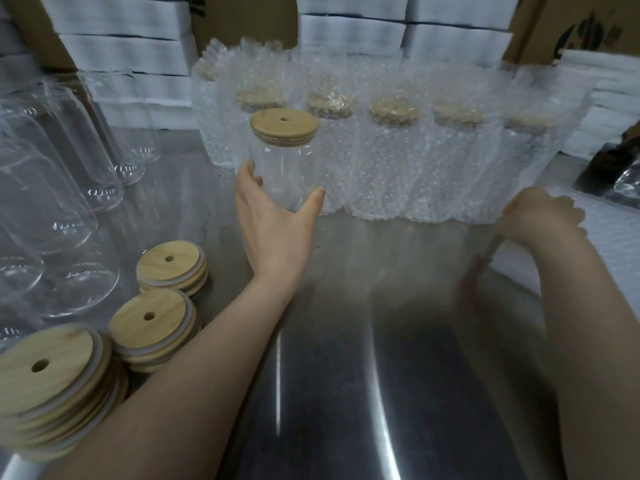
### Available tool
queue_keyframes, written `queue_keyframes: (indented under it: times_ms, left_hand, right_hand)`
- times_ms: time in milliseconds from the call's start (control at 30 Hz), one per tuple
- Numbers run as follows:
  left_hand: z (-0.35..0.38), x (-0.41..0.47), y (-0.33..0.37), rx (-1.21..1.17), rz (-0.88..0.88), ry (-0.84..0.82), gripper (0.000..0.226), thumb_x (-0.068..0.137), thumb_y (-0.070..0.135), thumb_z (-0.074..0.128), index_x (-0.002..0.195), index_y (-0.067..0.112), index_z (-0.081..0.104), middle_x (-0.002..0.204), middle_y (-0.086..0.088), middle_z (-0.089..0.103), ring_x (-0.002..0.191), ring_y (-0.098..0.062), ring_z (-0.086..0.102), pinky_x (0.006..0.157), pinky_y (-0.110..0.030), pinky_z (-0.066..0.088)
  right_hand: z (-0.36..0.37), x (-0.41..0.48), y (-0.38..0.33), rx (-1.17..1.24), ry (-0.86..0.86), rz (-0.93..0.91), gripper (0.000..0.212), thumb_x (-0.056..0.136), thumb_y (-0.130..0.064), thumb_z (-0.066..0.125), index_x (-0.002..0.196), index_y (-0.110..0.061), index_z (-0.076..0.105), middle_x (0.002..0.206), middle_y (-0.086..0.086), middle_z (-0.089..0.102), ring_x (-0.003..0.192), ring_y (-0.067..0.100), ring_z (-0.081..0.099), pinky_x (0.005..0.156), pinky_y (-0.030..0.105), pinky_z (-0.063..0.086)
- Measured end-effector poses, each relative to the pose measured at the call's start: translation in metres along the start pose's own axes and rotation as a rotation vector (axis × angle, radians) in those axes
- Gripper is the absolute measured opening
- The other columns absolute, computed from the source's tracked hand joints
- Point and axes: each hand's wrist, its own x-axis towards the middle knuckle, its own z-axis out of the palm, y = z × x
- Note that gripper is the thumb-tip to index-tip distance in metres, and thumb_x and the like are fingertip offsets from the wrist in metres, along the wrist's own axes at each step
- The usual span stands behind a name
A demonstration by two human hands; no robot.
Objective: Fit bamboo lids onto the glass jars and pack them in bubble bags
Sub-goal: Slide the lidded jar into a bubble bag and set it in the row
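My left hand [273, 220] grips a clear glass jar [285, 168] around its lower part, upright above the steel table. A bamboo lid [284, 125] with a small hole sits on the jar's mouth. My right hand [540, 216] is curled and pinches the top of an empty bubble bag [485, 258], which hangs blurred below it. Behind stands a row of several lidded jars packed in bubble bags [391, 150].
Several bare glass jars [52, 188] stand at the left. Three stacks of bamboo lids [156, 320] lie at the front left. A pile of flat bubble bags [609, 237] is at the right. White foam boxes [124, 53] and cartons line the back of the steel table [346, 375].
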Motion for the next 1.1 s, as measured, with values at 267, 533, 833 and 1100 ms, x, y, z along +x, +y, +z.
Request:
queue_keyframes:
  times_ms: [267,533,833,1100]
  left_hand:
    - [0.0,0.001,0.002,0.018,0.031,-0.001,0.097,0.079,0.043,0.077,0.151,0.018,0.016,0.149,-0.008,0.032,0.135,-0.024,0.04,0.11,-0.047,0.038]
    - [0.0,-0.001,0.005,0.049,0.086,0.028,0.099,0.077,0.041,0.078,0.15,0.014,0.018,0.151,-0.007,0.028,0.14,-0.024,0.03,0.115,-0.047,0.03]
    - [-0.007,-0.014,0.026,0.094,0.39,0.195,0.081,0.076,0.032,0.075,0.141,0.001,0.036,0.146,-0.018,0.034,0.136,-0.027,0.034,0.103,-0.052,0.035]
    - [-0.005,-0.027,0.036,0.137,0.849,0.077,0.043,0.077,0.007,0.063,0.12,0.002,0.058,0.128,-0.02,0.055,0.118,-0.031,0.052,0.093,-0.047,0.041]
  right_hand:
    - [0.0,0.012,0.005,0.006,0.037,-0.118,0.038,0.091,-0.005,0.058,0.129,-0.002,0.057,0.138,0.023,0.049,0.13,0.042,0.041,0.109,0.041,0.034]
    - [-0.003,0.006,0.007,0.16,0.173,-0.166,0.024,0.087,0.004,0.055,0.107,0.002,0.069,0.116,0.024,0.063,0.111,0.041,0.056,0.091,0.04,0.046]
    - [-0.006,0.005,0.01,0.211,0.191,-0.15,0.023,0.091,-0.003,0.056,0.112,-0.001,0.067,0.123,0.022,0.06,0.117,0.04,0.053,0.09,0.037,0.042]
    - [-0.007,0.009,0.012,0.094,0.057,-0.097,0.035,0.093,-0.008,0.059,0.127,0.0,0.058,0.135,0.023,0.053,0.124,0.041,0.048,0.1,0.039,0.04]
